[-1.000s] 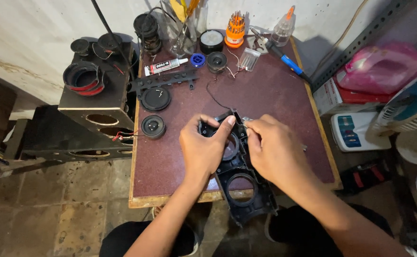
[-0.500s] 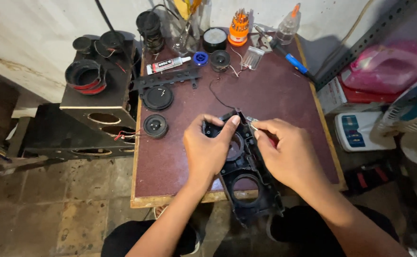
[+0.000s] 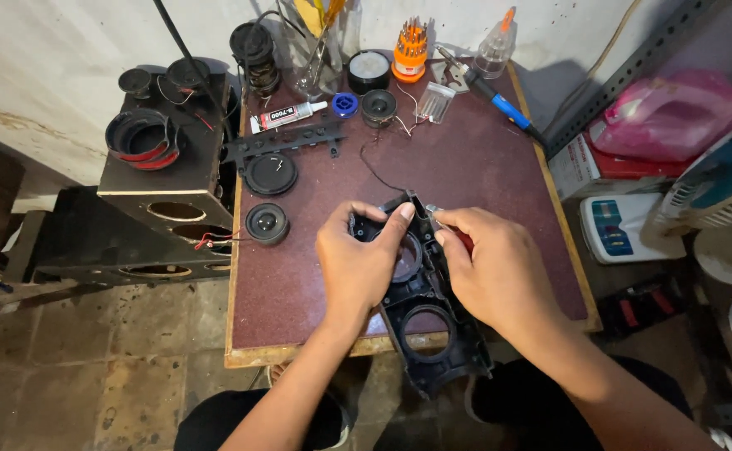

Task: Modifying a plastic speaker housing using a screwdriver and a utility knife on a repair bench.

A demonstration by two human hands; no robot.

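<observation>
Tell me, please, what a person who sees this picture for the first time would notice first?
First, the two hands in the middle: the left hand and the right hand both hold a long black plastic frame with round holes, which reaches past the near edge of the dark red table. Next, the orange screwdriver set at the table's far edge, and the round black speakers lying to the left.

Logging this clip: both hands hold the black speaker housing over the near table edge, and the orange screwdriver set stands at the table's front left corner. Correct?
Not quite. The head view shows the orange screwdriver set at the table's far edge by the wall. The left hand and right hand do hold the black speaker housing over the near edge.
</observation>
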